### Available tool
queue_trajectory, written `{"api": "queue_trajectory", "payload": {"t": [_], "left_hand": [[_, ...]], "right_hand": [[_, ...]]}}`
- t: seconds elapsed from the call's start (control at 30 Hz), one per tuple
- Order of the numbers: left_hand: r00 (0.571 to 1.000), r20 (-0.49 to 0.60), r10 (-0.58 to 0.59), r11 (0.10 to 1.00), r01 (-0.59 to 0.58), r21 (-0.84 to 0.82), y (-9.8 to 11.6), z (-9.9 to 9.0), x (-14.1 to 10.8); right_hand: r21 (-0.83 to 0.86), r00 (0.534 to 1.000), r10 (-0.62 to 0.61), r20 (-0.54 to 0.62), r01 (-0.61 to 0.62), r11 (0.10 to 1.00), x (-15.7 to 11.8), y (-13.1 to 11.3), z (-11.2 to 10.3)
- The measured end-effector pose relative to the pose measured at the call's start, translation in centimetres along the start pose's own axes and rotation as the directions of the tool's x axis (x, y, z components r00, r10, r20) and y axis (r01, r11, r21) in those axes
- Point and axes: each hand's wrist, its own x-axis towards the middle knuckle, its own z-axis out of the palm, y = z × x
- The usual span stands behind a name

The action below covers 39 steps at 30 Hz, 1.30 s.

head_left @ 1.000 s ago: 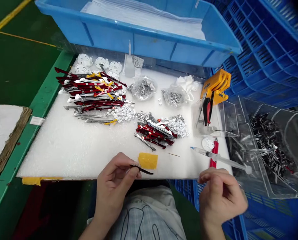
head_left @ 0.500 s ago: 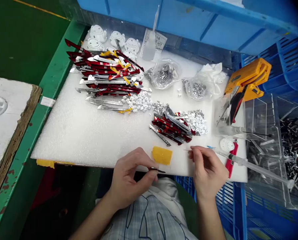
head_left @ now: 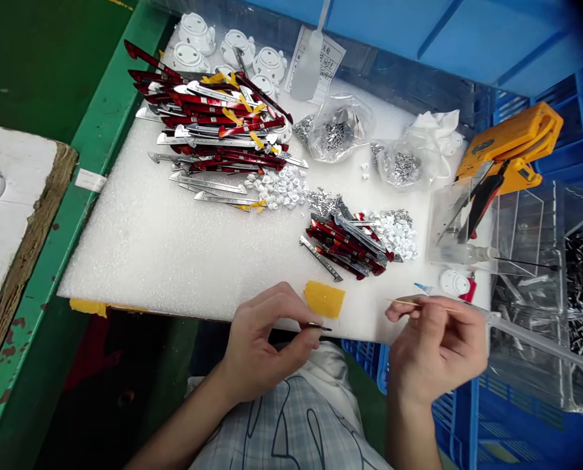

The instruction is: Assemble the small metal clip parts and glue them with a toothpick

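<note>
Near the front edge of the white foam board [head_left: 149, 254], my left hand [head_left: 274, 343] pinches a small dark, thin part [head_left: 320, 326] between thumb and forefinger. Most of that part is hidden by the fingertips. My right hand [head_left: 441, 349] is closed on a toothpick [head_left: 403, 302], whose tip points left. A yellow square patch [head_left: 324, 300] lies just beyond my left fingertips. A clear syringe [head_left: 531, 334] with a blue tip lies beside and partly behind my right hand. Farther in is a small pile of red and silver blade-shaped parts [head_left: 347, 241].
A larger pile of red and silver parts [head_left: 213, 124] lies at the back left, by white round pieces [head_left: 190, 59]. Bags of small metal bits [head_left: 337, 134], a squeeze bottle [head_left: 307, 72], a yellow tool [head_left: 511, 147] and a clear bin [head_left: 560, 294] stand around. Blue crates border the back.
My right hand has moved right and slightly down, away from the left, with the toothpick now plainer to see. My left hand keeps its pinch. The view has shifted slightly.
</note>
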Motion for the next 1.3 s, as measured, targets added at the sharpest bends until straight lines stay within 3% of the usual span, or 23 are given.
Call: {"api": "queue_trajectory", "payload": {"t": [0.07, 0.13, 0.23, 0.63, 1.0, 1.2, 1.3], "left_hand": [[1.000, 0.001, 0.001, 1.000, -0.001, 0.001, 0.08, 0.01, 0.04], [1.000, -0.002, 0.004, 1.000, -0.004, -0.001, 0.13, 0.03, 0.09], [1.000, 0.000, -0.001, 1.000, 0.001, -0.011, 0.17, 0.07, 0.15], [1.000, -0.010, -0.003, 1.000, 0.003, 0.004, 0.15, 0.16, 0.21], [0.999, -0.024, -0.032, 0.999, 0.032, 0.026, 0.21, 0.28, 0.22], [0.999, -0.031, -0.030, 0.999, 0.031, 0.010, 0.18, 0.30, 0.17], [0.999, -0.028, -0.040, 0.999, 0.041, 0.017, 0.18, 0.30, 0.19]], "right_hand": [[0.073, 0.989, 0.042, 0.145, -0.053, 0.996, -0.22, -0.49, 0.29], [0.088, 0.949, 0.077, 0.307, -0.109, 0.990, -0.48, -0.65, 0.45], [0.045, 0.914, 0.086, 0.397, -0.113, 0.993, -0.78, -0.43, 0.46], [-0.100, 0.881, 0.050, 0.471, -0.003, 0.995, -0.52, -0.26, 0.44], [-0.092, 0.871, 0.017, 0.490, 0.033, 0.995, -0.44, -0.25, 0.46], [-0.079, 0.865, 0.017, 0.501, 0.027, 0.997, -0.49, -0.32, 0.40], [-0.034, 0.879, 0.070, 0.472, -0.061, 0.998, -0.38, -0.45, 0.39]]}}
